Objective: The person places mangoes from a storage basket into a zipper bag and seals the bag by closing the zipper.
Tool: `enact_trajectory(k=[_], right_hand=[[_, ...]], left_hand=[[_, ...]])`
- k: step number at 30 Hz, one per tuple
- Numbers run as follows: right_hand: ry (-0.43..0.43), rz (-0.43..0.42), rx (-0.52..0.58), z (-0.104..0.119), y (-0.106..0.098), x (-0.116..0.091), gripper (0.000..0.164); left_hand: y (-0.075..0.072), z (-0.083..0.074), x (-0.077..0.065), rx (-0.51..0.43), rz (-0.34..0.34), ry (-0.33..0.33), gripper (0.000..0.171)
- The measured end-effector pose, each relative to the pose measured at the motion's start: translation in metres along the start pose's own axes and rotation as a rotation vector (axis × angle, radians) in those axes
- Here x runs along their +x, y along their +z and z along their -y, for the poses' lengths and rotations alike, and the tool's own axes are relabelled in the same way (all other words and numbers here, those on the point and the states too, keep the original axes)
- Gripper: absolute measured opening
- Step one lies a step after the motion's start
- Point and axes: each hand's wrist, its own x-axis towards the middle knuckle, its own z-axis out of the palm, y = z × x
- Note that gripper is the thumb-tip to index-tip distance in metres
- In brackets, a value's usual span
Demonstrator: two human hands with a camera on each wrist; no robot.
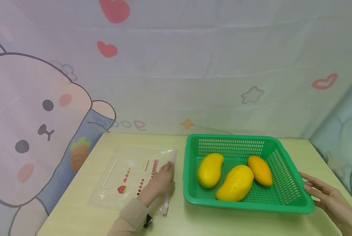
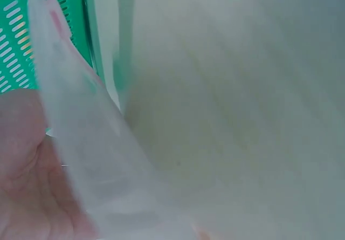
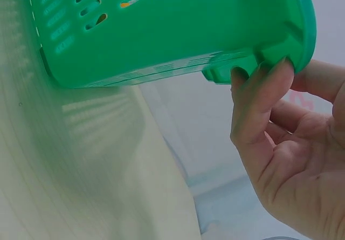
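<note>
A clear plastic zip bag (image 1: 108,183) printed with strawberries lies flat on the left of the table. My left hand (image 1: 161,180) holds it by its right edge, beside the pink slider strip. In the left wrist view the bag's film (image 2: 102,159) stands up next to the thumb and palm, hiding part of the fingers. To the right is a green plastic basket (image 1: 244,205) with three yellow mangoes (image 1: 236,183) inside. My right hand (image 1: 326,196) grips the basket's right rim, its fingertips (image 3: 280,75) against the rim in the right wrist view.
The pale wooden table (image 1: 75,209) ends behind the basket at a printed cloth backdrop (image 1: 208,82). A small black item (image 1: 147,221) shows beside the left wrist. The table's right edge runs just behind the right hand.
</note>
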Motion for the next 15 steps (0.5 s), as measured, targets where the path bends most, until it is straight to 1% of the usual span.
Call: enact_trajectory(k=[9, 15], right_hand=[[0.058, 0.006, -0.015, 0.003, -0.002, -0.004, 0.059], [0.051, -0.003, -0.059, 0.009, -0.003, -0.006, 0.063]], left_hand=[[-0.006, -0.003, 0.0, 0.025, -0.016, 0.037, 0.067], [-0.013, -0.006, -0.002, 0.018, -0.018, 0.03, 0.066]])
